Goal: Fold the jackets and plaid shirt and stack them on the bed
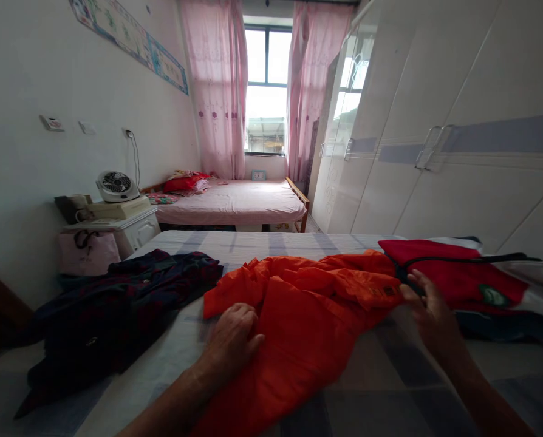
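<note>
A crumpled orange garment (312,315) lies across the checked bed sheet in front of me; its exact kind does not show. My left hand (235,332) rests on its left part, fingers curled into the cloth. At the garment's right end, by a small dark printed patch, my right hand (429,312) has its fingertips bent on the edge of the fabric; it is slightly blurred. Close beyond the right hand lies a red and white garment (454,267) with a dark cord or strap and a green emblem. Dark patterned clothing (130,309) is heaped to the left.
The near bed's checked sheet (262,243) spreads under the clothes. Past it stands a second bed with a pink sheet (235,203). A small fan (116,185) sits on a white cabinet (139,230), beside a pink bag (89,252). White wardrobes (399,121) line the right side.
</note>
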`<action>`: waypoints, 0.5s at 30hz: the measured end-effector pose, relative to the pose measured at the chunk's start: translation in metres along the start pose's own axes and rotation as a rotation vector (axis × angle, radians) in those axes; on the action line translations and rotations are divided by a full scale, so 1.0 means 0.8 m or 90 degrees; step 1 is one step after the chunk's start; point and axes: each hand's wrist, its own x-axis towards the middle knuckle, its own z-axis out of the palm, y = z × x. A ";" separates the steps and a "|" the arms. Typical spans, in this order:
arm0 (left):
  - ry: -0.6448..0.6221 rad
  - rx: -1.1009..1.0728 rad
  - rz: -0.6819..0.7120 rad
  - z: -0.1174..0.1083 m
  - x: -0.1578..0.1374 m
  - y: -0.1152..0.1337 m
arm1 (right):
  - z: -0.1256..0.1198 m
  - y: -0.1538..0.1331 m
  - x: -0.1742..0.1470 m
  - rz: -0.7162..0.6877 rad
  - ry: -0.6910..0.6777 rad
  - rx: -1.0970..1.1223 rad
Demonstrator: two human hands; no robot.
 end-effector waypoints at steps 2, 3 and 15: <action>-0.050 -0.067 -0.006 -0.002 -0.005 0.018 | 0.005 -0.014 -0.001 -0.097 -0.062 -0.108; -0.075 -0.111 0.005 -0.005 -0.009 0.027 | 0.010 -0.017 -0.001 -0.142 -0.085 -0.153; 0.005 -0.304 0.069 -0.048 -0.029 0.002 | -0.019 0.022 0.026 0.008 -0.064 -0.200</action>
